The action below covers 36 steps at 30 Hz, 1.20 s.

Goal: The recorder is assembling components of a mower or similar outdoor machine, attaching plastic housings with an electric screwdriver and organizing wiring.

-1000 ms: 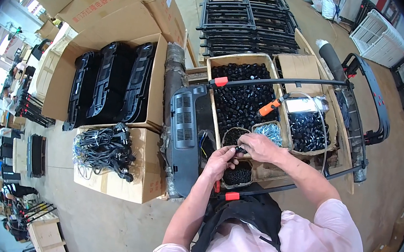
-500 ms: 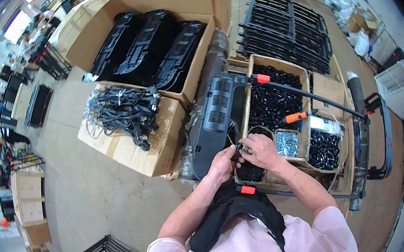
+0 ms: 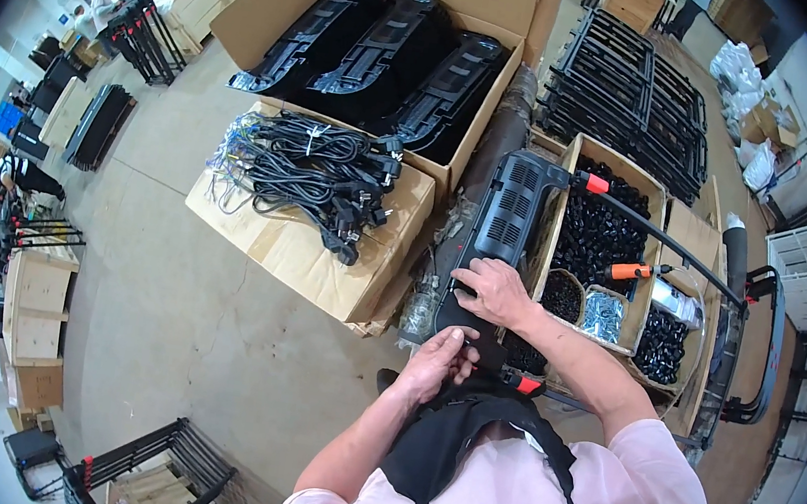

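A long black plastic housing with vent slots (image 3: 514, 200) lies lengthwise in front of me, joined to a black tubular frame with red clips (image 3: 672, 237). My right hand (image 3: 497, 294) bends over the housing's nearer half, fingers wrapped on its edge. Close to the housing's near end is my left hand (image 3: 437, 365), thumb and forefinger pinched together and the other fingers curled. Anything in that pinch is too small to make out. Beneath my right forearm, small black parts (image 3: 522, 353) partly show.
Right of the housing, trays hold black parts (image 3: 604, 221), silver screws (image 3: 603, 315) and an orange-handled tool (image 3: 631, 271). At left, bundled black power cords (image 3: 312, 175) lie on a cardboard box (image 3: 267, 253). An open carton (image 3: 494, 112) holds black housings. Black frames (image 3: 635, 89) are stacked beyond.
My hands were together over the small parts beside the housing; now they are apart, the right on the housing and the left by its near end. The view has also swung left.
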{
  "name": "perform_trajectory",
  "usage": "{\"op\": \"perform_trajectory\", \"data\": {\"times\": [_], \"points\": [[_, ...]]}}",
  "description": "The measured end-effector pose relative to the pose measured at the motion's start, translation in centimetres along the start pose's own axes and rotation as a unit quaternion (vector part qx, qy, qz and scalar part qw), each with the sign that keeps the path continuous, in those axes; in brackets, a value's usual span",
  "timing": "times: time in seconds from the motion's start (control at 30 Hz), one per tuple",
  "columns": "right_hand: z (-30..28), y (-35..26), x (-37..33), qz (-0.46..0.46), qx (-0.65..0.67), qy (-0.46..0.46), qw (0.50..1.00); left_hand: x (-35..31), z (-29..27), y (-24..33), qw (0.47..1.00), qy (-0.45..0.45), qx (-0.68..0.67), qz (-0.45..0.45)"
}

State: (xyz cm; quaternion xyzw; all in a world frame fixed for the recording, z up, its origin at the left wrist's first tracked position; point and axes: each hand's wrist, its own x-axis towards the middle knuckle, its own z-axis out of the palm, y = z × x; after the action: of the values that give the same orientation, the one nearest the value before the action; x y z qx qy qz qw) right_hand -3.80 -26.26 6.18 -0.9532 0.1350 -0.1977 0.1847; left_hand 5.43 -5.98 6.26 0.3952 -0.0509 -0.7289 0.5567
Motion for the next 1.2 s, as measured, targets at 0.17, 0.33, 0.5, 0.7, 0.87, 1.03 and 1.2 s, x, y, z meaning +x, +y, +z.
{"op": "perform_trajectory", "data": {"times": [0.17, 0.33, 0.5, 0.7, 0.87, 1.03, 1.2], "points": [[0.6, -0.3, 0.2, -0.007, -0.024, -0.022, 0.999, -0.2, -1.1, 0.1, 0.999, 0.002, 0.044, 0.022], [0.0, -1.3, 0.3, 0.028, -0.016, -0.051, 0.998, 0.6, -2.2, 0.8, 1.0, 0.007, 0.02, -0.002], [0.2, 0.1, -1.0, 0.275, 0.237, 0.051, 0.93, 1.9, -2.3, 1.1, 1.0, 0.01, 0.006, -0.012], [-3.5, -0.2, -1.9, 0.398, 0.506, 0.031, 0.765, 5.4, -0.3, 1.3, 0.999, -0.021, -0.005, 0.031], [-4.7, -0.5, -2.5, 0.388, 0.46, 0.012, 0.798, 7.8, 0.9, 1.7, 0.999, -0.03, 0.008, 0.037], [-4.6, 0.3, -3.9, 0.41, 0.41, -0.001, 0.815, 9.1, 1.5, 2.0, 0.999, -0.04, 0.017, 0.024], [-5.5, 1.3, -4.5, 0.388, 0.4, -0.025, 0.83, 10.2, 1.9, 2.3, 0.997, -0.068, 0.012, 0.016]]}}
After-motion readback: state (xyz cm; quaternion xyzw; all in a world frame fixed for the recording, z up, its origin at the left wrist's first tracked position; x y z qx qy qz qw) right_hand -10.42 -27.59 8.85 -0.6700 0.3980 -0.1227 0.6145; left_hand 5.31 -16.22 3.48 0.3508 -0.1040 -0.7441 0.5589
